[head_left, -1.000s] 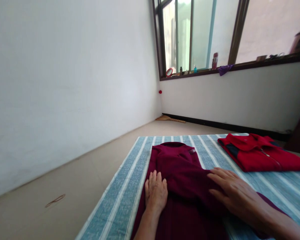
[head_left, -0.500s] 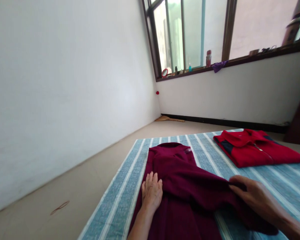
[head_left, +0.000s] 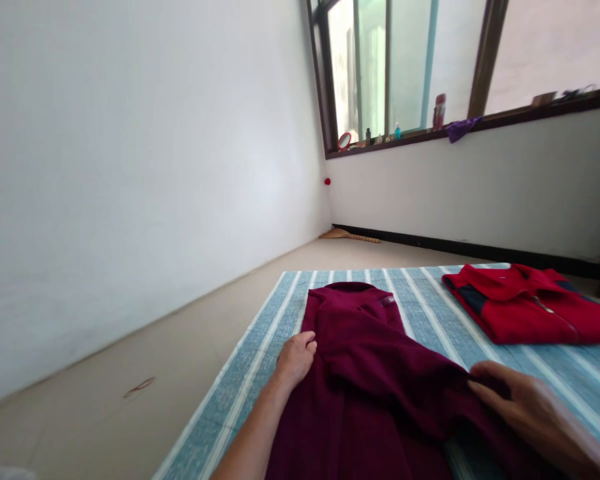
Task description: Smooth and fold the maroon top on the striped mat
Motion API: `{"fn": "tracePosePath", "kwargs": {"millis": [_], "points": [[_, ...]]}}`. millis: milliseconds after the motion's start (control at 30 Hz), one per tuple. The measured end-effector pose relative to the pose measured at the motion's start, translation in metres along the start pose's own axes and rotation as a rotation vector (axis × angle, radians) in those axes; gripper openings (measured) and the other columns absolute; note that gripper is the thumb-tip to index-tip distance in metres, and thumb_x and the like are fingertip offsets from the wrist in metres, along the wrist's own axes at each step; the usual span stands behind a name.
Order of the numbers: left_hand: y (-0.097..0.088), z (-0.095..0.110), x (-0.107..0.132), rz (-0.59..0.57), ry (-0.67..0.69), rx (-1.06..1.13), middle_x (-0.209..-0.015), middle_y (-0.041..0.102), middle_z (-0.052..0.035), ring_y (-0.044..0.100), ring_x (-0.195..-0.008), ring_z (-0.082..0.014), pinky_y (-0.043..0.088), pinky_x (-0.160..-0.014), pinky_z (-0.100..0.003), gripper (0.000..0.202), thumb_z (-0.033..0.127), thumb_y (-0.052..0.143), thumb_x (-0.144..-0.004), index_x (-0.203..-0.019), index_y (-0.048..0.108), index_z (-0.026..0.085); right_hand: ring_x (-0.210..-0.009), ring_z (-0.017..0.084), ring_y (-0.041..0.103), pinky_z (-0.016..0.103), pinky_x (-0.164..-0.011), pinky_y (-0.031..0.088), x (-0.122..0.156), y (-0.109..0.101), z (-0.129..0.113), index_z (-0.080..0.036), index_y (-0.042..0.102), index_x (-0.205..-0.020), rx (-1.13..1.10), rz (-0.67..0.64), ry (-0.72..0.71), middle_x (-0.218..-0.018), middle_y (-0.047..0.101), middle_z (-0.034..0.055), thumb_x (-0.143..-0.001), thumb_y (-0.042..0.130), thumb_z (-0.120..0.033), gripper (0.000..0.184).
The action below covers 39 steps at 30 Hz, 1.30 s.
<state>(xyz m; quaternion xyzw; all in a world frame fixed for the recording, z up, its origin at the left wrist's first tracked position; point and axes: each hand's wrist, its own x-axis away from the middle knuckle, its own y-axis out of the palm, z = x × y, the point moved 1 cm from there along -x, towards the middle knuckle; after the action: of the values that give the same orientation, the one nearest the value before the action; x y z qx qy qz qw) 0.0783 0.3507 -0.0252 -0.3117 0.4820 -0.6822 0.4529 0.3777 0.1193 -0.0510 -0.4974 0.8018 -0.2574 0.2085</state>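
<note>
Atop a blue striped mat point(head_left: 430, 300), maroon sweater point(head_left: 360, 400), sleeve point(head_left: 410, 393) folded across

We have the left hand point(head_left: 295, 360) curled on the maroon sweater point(head_left: 360, 393), right hand point(head_left: 535, 417) pinching its folded-over edge; sweater lies flat on a blue-striped mat point(head_left: 420, 307) on the floor, folded red zip jacket point(head_left: 530, 310) just beside it, window sill point(head_left: 510, 115) high beyond

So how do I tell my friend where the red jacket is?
Find the blue striped cloth on the beige floor. On its far right lies a folded bright red zip jacket. Unlike the dark maroon garment beside it, it shows a zip.
</note>
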Motion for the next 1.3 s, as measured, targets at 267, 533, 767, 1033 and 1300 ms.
{"fn": "tracePosePath", "kwargs": {"millis": [267,533,767,1033,1300], "points": [[0.006,-0.014,-0.001,0.156,-0.257,0.037,-0.109,0.068,-0.0152,0.063,-0.103,-0.0242,0.043,-0.085,-0.028,0.029,0.026,0.06,-0.082,-0.107,0.066,0.012,-0.08,0.027,0.068,0.034,-0.069,0.055,-0.006,0.004,0.033,-0.026,0.068,-0.084,0.013,0.074,0.087,-0.088,0.072,0.0039,-0.073,0.056,-0.061,0.039],[0.012,-0.03,-0.019,0.097,-0.306,0.255,-0.077,0.07,-0.0058,0.065,-0.08,-0.0222,0.042,-0.064,-0.026,0.017,0.029,0.07,-0.069,-0.08,0.068,0.016,-0.072,0.026,0.068,0.035,-0.062,0.053,-0.005,0.001,0.032,-0.035,0.069,-0.079,0.214,0.106,0.011,-0.081,0.072,0.0052,-0.079,0.058,-0.047,0.015],[0.011,-0.037,-0.025,0.041,-0.257,0.564,-0.055,0.06,0.0028,0.058,-0.056,-0.0144,0.039,-0.049,-0.021,0.016,0.025,0.063,-0.07,-0.058,0.055,0.018,-0.068,0.023,0.064,0.033,-0.058,0.043,-0.006,0.014,-0.016,-0.027,0.062,-0.071,0.503,-0.078,0.031,-0.072,0.067,0.002,-0.082,0.045,-0.051,0.031],[0.006,-0.029,-0.052,-0.004,-0.292,0.621,-0.045,0.052,0.0023,0.051,-0.043,-0.0129,0.031,-0.042,-0.023,0.026,0.026,0.064,-0.071,-0.05,0.052,0.018,-0.074,0.021,0.063,0.032,-0.064,0.04,-0.006,0.02,-0.017,-0.026,0.059,-0.077,0.48,-0.129,0.063,-0.078,0.067,0.0012,-0.085,0.038,-0.048,0.031],[0.018,-0.031,-0.075,0.101,-0.367,0.525,-0.063,0.056,0.0024,0.055,-0.058,-0.0104,0.042,-0.051,-0.021,0.02,0.026,0.063,-0.084,-0.069,0.06,0.013,-0.072,0.022,0.065,0.03,-0.063,0.046,-0.005,0.015,-0.005,-0.029,0.065,-0.078,0.342,-0.039,0.027,-0.08,0.07,0.0015,-0.083,0.038,-0.054,0.036]]}}
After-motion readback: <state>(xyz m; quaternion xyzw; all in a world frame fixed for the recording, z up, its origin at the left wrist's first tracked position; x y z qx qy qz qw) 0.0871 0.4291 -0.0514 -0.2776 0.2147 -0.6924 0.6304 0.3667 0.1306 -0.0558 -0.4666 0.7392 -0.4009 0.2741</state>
